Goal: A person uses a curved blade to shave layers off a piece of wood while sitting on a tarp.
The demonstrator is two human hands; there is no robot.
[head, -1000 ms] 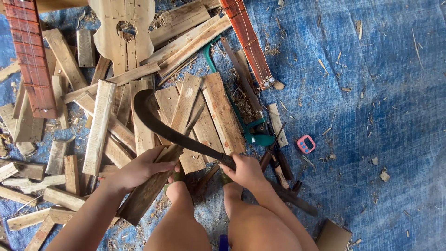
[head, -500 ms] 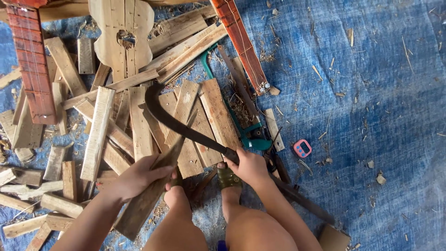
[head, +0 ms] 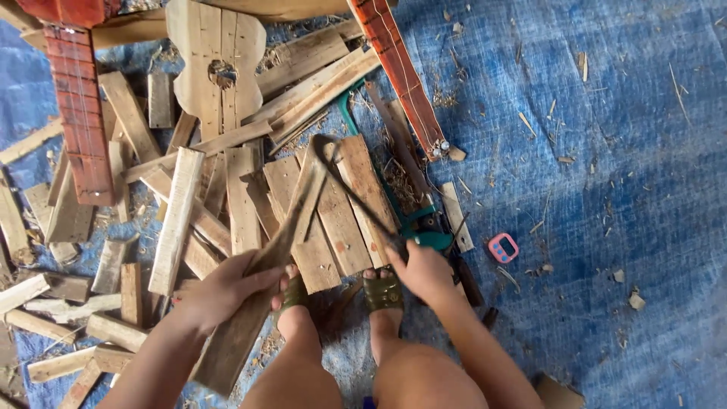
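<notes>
My left hand point(head: 223, 288) grips a long wooden plank point(head: 261, 280) that runs from near my left knee up to the right. My right hand point(head: 424, 269) holds the handle of a dark curved blade point(head: 348, 182). The blade's hooked tip meets the plank's far end near the middle of the view. Both my feet in green sandals point(head: 382, 291) rest on the boards below the hands.
Many cut wooden boards point(head: 178, 220) lie piled on a blue tarp point(head: 606, 151). An unfinished guitar-shaped body point(head: 216, 64) and two reddish fretted necks point(head: 79, 113) lie at the top. A green-handled saw point(head: 424, 231) and a small pink object point(head: 503, 248) lie to the right.
The blade has swung from lying flat across the boards to standing edge-on, its tip now at the plank's end. The left hand has raised the plank's far end.
</notes>
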